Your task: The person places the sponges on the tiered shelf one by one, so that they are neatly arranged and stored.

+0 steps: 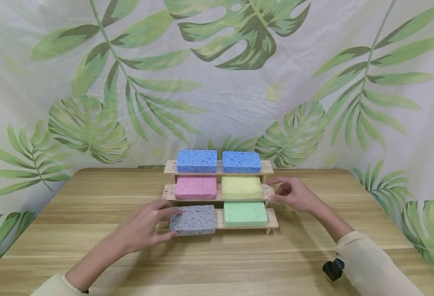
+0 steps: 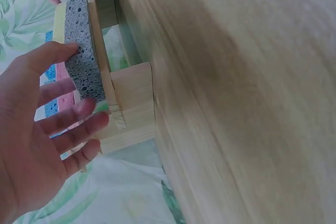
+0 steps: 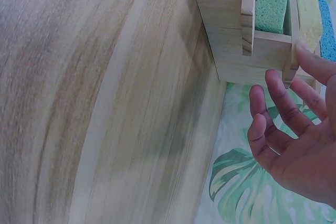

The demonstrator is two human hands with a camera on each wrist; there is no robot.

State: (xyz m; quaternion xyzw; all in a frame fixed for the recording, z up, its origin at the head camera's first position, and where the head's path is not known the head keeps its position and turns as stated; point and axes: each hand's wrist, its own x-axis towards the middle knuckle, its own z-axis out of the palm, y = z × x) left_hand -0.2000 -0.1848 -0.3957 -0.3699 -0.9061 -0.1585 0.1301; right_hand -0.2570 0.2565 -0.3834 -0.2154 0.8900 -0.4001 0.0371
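A three-tier wooden rack (image 1: 271,218) stands on the table with sponges on its steps. My left hand (image 1: 144,224) holds the left end of a grey speckled sponge (image 1: 192,221) between thumb and forefinger; this sponge juts past the front of the lowest step. In the left wrist view, the other fingers (image 2: 89,121) are spread beside it. A green sponge (image 1: 245,213) lies to its right. My right hand (image 1: 294,195) pinches the right end of the middle step, beside a yellow sponge (image 1: 241,188). A pink sponge (image 1: 195,188) shares that step.
Two blue sponges (image 1: 196,161) lie side by side on the top step. Behind the wooden table (image 1: 121,271) hangs a leaf-patterned cloth (image 1: 232,111). A small black device (image 1: 333,269) is by the right sleeve.
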